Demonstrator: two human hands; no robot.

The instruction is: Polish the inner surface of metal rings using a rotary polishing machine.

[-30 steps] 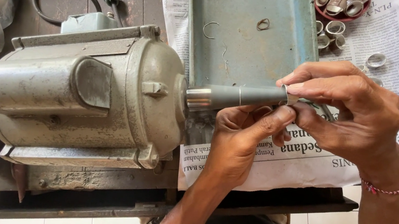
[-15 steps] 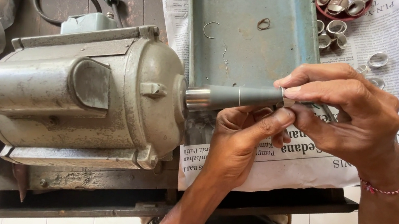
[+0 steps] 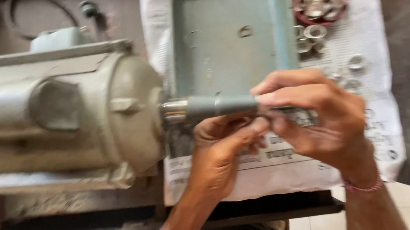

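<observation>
The right hand pinches the far end of the grey shaft with its fingers. The left hand cups underneath, fingers pressed against it, right of the motor.

The grey motor shaft projects horizontally from the end bell of the electric motor, to the motor's right. A bright metal collar sits at its base, against the motor. Its far end, away from the motor, is covered by fingers; that part cannot be seen clearly.
</observation>
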